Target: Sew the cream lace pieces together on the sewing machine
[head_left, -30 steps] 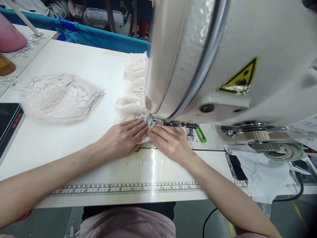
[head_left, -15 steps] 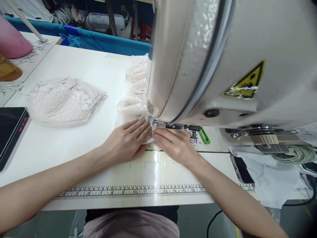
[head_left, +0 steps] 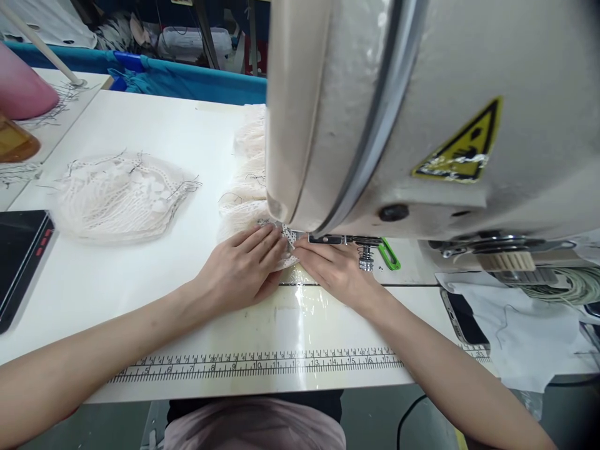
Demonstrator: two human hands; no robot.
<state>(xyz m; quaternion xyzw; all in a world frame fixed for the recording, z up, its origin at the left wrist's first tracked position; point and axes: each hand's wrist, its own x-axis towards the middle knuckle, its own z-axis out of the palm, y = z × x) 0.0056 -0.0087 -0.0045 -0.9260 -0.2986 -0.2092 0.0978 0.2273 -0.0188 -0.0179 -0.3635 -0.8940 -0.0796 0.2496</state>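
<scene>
My left hand [head_left: 241,262] rests on the white lace fabric [head_left: 248,212], its fingers together and closed over the near end, thumb tucked low beside the table. Close by, my right hand [head_left: 342,269] is closed at the fabric's right edge, fingertips partly hidden under the sewing machine's metal attachment [head_left: 328,239]. Between the two hands a small dotted lace strip [head_left: 289,236] shows. The sewing machine head [head_left: 356,125] hides the needle area and part of the fabric behind it.
A second gathered lace piece [head_left: 122,197] with loose threads lies on the left. A black device [head_left: 21,262] sits at the left edge. A printed ruler [head_left: 257,365] runs along the front. On the right are a phone [head_left: 464,315], white cloth [head_left: 520,331] and a green clip [head_left: 389,254].
The view has shifted slightly, so the machine head sits a little further left in the picture. Both hands remain at the lace, with slightly more dotted strip showing between them.
</scene>
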